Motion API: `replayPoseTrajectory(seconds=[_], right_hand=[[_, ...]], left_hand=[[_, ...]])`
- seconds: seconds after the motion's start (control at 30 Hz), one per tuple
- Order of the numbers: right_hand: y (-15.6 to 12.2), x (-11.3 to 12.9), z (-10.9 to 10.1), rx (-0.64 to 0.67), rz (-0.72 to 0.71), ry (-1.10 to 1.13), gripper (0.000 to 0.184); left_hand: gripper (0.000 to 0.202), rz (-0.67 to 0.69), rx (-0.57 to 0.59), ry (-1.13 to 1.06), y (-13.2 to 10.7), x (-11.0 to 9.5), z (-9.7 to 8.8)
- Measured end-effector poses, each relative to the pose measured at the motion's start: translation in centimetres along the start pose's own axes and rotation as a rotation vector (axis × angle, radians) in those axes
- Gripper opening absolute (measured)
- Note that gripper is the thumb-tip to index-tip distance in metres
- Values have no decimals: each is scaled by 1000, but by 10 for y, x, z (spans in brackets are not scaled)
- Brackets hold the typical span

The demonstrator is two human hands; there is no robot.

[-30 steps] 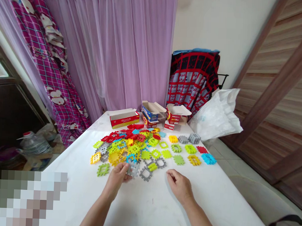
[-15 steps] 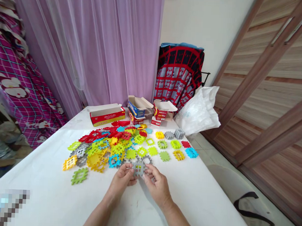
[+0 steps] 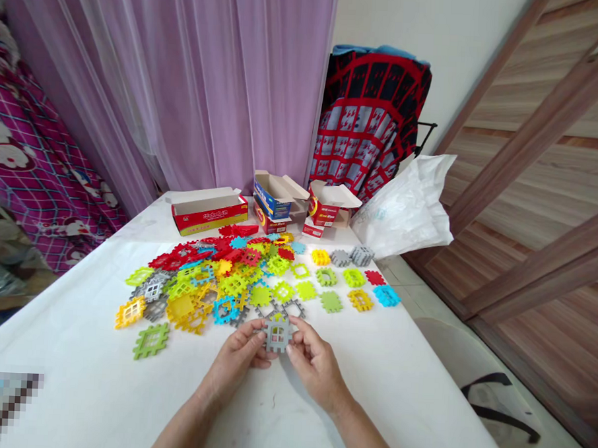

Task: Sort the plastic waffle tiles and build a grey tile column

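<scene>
A room in a home: lilac curtains (image 3: 226, 82), cartoon-print fabric (image 3: 33, 173), wood-panelled doors (image 3: 538, 195).

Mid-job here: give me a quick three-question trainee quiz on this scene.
1. True or false: the left hand and right hand both hold the grey waffle block.
2. What stands beyond the block pile? A) open cardboard boxes B) a kettle C) a laptop
3. What colour is the block at the right end of the separate row?

Key: 1 true; 2 A; 3 cyan.
</scene>
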State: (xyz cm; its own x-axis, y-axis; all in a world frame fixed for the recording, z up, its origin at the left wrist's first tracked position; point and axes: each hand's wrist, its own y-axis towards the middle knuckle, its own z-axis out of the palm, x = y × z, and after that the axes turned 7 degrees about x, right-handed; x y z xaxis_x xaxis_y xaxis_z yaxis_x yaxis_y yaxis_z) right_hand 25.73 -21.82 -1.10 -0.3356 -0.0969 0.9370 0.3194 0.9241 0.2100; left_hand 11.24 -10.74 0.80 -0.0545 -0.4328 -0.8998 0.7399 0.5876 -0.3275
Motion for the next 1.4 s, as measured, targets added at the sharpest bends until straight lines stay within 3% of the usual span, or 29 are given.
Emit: replayPoseTrajectory(seconds=[0.53, 0.67, 0.87, 1.07, 1.4], right_hand=[[-3, 9, -10, 54, 5, -57, 46], [-3, 8, -10, 8, 1, -72, 38], [-2, 7, -10, -121, -17, -152, 26], [-5, 16, -8, -109, -123, -469, 49], [-5, 16, -8, -108, -119, -576, 48]], left_hand=[[62, 29, 9, 76, -4, -1, 3], [55, 98, -1, 153, -4, 1, 5], [59, 72, 22, 184, 1, 4, 6], [60, 82, -1, 178, 1, 3, 5], [59, 78, 1, 159, 1, 2, 6]])
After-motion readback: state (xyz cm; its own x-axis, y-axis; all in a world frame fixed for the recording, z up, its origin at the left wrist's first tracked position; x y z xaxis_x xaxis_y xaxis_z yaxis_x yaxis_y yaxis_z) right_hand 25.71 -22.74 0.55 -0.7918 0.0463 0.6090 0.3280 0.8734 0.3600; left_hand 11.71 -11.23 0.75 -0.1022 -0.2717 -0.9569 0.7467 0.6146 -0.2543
